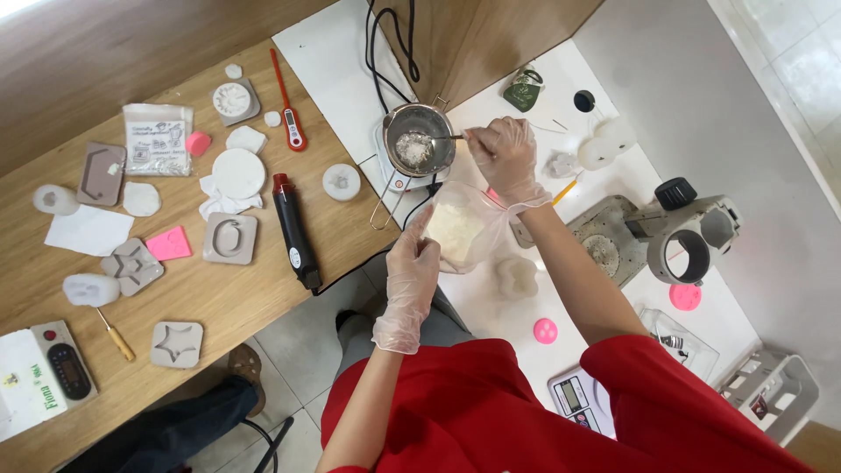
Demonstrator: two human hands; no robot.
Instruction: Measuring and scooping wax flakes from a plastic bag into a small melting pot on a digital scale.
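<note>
The right hand point(504, 158) wears a thin clear glove, and its fingers are pinched shut on the handle of a small metal spoon point(442, 137). The spoon reaches out from the fingers to the left and its tip sits inside a little metal pot point(420, 140). There is a heap of white flakes point(412, 149) in the pot, right under the spoon tip. The pot stands on a small white scale point(390, 171), and black cords point(385, 52) run away above it.

The left hand point(412, 271) has a glove on too. Its fingers are closed on the edge of a clear plastic bag point(460, 228) — the bag hangs just below the right hand and holds more white stuff. The two hands are close, with the bag between them.

To the left of the left hand, on the wooden table point(53, 105), lies a black and red tool point(293, 232) (it looks like a heat gun). Further out are grey moulds point(229, 238), a pink square point(168, 243) and a red stick thermometer point(289, 114).

Below the right hand's wrist sits a pale white shape point(517, 276), and past that a pink button shape point(545, 330) — both on the white table point(324, 61). To the right of the arm stands a grey microscope point(683, 236).
</note>
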